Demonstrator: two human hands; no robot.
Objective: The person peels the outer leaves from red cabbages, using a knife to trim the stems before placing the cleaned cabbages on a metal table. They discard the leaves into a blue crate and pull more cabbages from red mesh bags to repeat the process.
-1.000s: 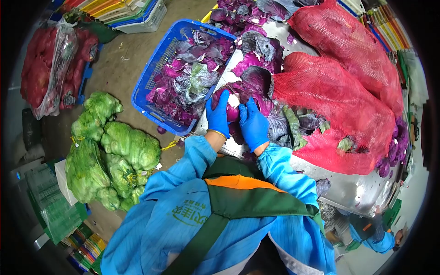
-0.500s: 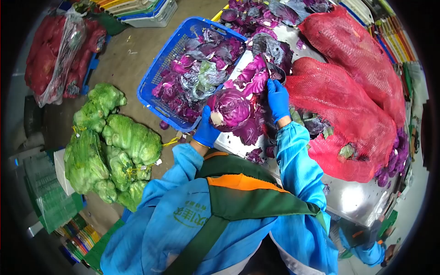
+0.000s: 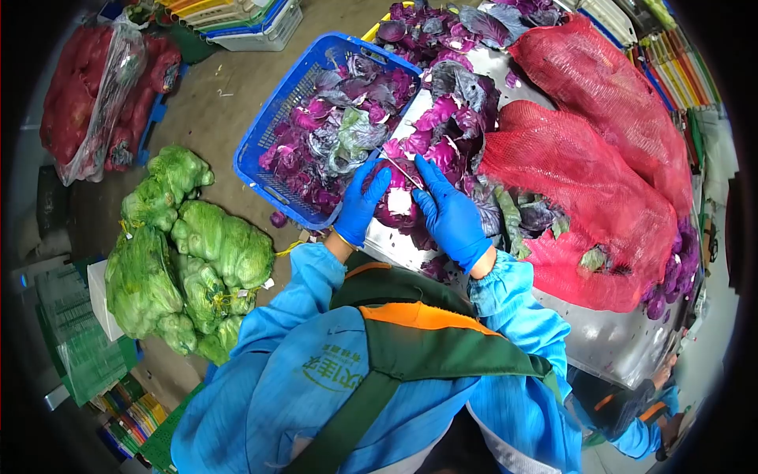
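A head of red cabbage sits in my gloved left hand, its pale cut stem turned toward me. My right hand, also in a blue glove, is closed on a knife; the thin blade lies across the top of the cabbage, seen almost edge-on. The handle is hidden in the fingers. Loose purple leaves lie on the metal table just beyond my hands. A blue plastic basket of cabbage leaves stands close to my left hand.
Red mesh sacks lie along the right of the table, with more purple cabbage by them. Bags of green vegetables rest on the floor at left. Stacked crates stand behind. Another person is at lower right.
My right hand has come left and toward me, bringing the knife from the leaves onto the cabbage. The cabbage has turned, its stem now facing me more.
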